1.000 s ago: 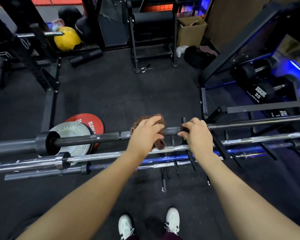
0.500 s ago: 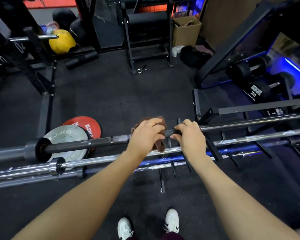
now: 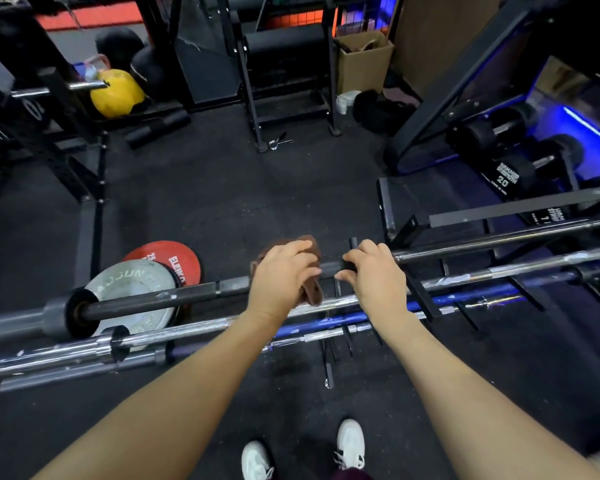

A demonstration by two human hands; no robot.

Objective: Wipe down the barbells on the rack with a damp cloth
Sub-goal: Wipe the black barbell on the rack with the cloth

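Note:
A dark barbell (image 3: 160,299) lies across the top of a low black rack (image 3: 420,299), running left to right. My left hand (image 3: 281,278) presses a brown cloth (image 3: 312,292) around the bar's middle. My right hand (image 3: 374,275) grips the same bar just to the right, a small gap from the left hand. Below it rest a chrome barbell (image 3: 174,336) and a blue barbell (image 3: 326,322), with another thin bar lowest.
A grey plate (image 3: 132,282) and a red plate (image 3: 174,258) lean behind the bars at left. Dumbbells (image 3: 506,168) sit on a rack at right. A squat stand (image 3: 84,188) is at left, a cardboard box (image 3: 361,64) at the back. My white shoes (image 3: 350,445) stand on black rubber floor.
The two hands have come closer together on the dark bar; my right hand slid left toward the cloth. The view shifted slightly.

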